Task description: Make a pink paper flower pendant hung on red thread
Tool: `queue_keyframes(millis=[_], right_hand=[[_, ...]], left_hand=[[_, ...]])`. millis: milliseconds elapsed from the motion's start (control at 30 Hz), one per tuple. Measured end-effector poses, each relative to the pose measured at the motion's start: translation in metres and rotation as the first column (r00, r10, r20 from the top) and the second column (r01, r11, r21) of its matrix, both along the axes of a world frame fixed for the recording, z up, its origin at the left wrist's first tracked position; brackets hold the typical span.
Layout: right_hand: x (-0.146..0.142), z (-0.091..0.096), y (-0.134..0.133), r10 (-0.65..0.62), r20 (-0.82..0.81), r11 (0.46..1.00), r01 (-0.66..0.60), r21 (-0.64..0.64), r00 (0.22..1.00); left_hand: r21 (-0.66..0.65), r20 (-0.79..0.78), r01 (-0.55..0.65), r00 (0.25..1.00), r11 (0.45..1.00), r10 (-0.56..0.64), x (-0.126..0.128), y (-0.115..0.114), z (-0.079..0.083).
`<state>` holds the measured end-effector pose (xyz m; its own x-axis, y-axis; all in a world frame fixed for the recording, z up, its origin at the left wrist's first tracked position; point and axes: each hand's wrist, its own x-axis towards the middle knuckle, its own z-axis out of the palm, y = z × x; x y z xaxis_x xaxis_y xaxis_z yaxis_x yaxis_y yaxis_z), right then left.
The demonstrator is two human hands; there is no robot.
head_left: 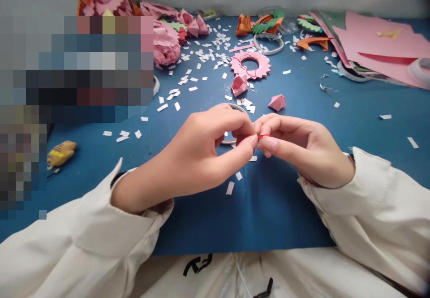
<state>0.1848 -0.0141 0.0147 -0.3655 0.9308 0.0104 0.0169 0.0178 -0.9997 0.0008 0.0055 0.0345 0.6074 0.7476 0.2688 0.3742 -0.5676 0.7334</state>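
A thin red string (264, 136) is pinched between the fingertips of both my hands, above the middle of the blue table. My left hand (215, 148) is closed, thumb and forefinger pressed together at the string's left end. The fingers of my right hand (298, 148) are closed on it as well, with a short red stretch showing over them. Behind my left fingers lies a roll of white tape (237, 106), partly covered by the hand. Two small folded pink paper pieces, a cup-like one (239, 85) and a pointed one (277, 102), rest just beyond my hands.
A pink paper ring (250, 65) lies farther back, near another tape roll (268, 45). White paper scraps (211, 56) are strewn over the blue table (363, 154). Pink sheets (369, 42) are stacked at right; folded paper pieces (166, 42) pile up at left. A yellow object (62, 154) lies left.
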Motion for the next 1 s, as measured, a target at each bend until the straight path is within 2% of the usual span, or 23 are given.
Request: queue_keyframes(millis=[567, 1000], right_hand=[[0.0007, -0.0018, 0.0004, -0.003, -0.030, 1.000, 0.003, -0.011, 1.000], [0.0007, -0.0010, -0.0001, -0.017, 0.027, 1.000, 0.018, -0.016, 0.999]], left_hand=[[0.033, -0.003, -0.010, 1.000, 0.999, 0.010, -0.0002, -0.0010, 0.0010], [0.040, 0.023, -0.022, 1.000, 0.999, 0.021, -0.0015, 0.0016, 0.0015]])
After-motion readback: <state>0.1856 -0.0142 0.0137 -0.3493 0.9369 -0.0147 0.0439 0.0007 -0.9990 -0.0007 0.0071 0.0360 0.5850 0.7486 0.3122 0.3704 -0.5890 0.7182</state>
